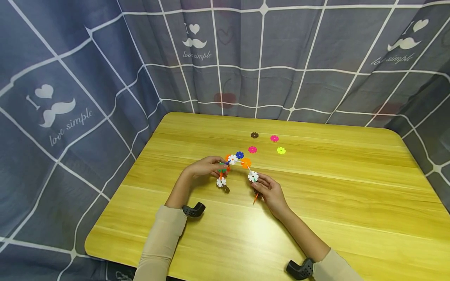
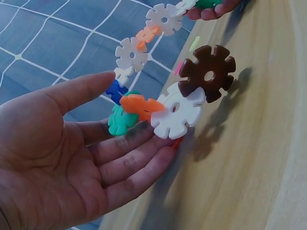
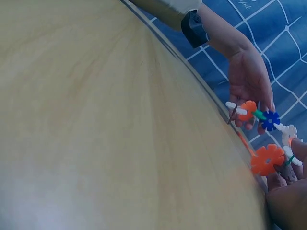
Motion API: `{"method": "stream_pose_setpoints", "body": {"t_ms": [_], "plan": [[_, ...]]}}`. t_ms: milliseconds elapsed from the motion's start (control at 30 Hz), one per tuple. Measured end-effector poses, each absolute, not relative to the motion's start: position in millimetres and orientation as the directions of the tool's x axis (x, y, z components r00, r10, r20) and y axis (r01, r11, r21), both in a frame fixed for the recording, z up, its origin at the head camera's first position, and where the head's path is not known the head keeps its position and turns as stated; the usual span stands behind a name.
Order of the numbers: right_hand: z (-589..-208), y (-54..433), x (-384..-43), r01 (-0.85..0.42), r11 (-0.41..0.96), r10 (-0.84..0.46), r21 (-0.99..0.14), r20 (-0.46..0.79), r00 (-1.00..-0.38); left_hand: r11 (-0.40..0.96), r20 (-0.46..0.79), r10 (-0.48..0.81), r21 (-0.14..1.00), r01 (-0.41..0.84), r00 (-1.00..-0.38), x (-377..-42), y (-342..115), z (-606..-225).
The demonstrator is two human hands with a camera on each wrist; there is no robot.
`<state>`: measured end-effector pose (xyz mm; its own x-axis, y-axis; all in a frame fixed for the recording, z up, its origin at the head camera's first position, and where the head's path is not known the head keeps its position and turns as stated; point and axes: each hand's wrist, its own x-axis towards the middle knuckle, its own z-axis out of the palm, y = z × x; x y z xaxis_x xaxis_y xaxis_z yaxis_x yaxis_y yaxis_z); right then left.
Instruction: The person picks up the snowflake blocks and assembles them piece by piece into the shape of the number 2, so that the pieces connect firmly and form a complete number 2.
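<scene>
A chain of notched plastic snowflake discs spans both hands over the table, with white, orange, blue, green and brown pieces slotted edge to edge. My left hand holds its left part, the thumb at a blue disc and the fingers under a green disc. Beyond these fingers hang a white disc and a brown disc at the chain's end. My right hand pinches the other part by a white disc. An orange disc sticks out below the right fingers.
Loose discs lie on the wooden table beyond the hands: a brown disc, two pink discs and a yellow-green disc. A blue disc shows close behind the chain. A grey checked curtain hangs behind the table.
</scene>
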<state>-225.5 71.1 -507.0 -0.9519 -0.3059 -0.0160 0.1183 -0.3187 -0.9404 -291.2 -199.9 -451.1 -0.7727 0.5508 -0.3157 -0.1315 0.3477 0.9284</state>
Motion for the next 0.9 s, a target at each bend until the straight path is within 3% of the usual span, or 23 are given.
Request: {"method": "stream_pose_setpoints", "body": {"t_ms": [333, 500, 600, 733, 800, 900], "plan": [[-508, 71, -225, 0.115, -0.35, -0.316, -0.93, 0.002, -0.949, 0.362, -0.303, 0.503, 0.924, -0.122, -0.809, -291, -195, -449], [-508, 71, -225, 0.103, -0.35, -0.316, -0.931, 0.014, -0.949, 0.404, -0.265, 0.42, 0.911, -0.082, -0.868, -290, -190, -447], [-510, 72, -225, 0.097, -0.351, -0.318, -0.931, 0.02, -0.948, 0.423, -0.169, 0.323, 0.906, -0.018, -0.931, -289, -186, -444], [-512, 72, -225, 0.095, -0.355, -0.321, -0.93, 0.026, -0.947, 0.391, 0.069, 0.161, 0.911, 0.128, -0.985, -285, -178, -435], [-512, 72, -225, 0.096, -0.357, -0.319, -0.929, 0.025, -0.947, 0.339, 0.113, 0.18, 0.926, 0.169, -0.977, -280, -173, -427], [-511, 72, -224, 0.103, -0.351, -0.308, -0.931, 0.011, -0.951, 0.291, -0.037, 0.369, 0.954, 0.077, -0.929, -268, -163, -416]]}}
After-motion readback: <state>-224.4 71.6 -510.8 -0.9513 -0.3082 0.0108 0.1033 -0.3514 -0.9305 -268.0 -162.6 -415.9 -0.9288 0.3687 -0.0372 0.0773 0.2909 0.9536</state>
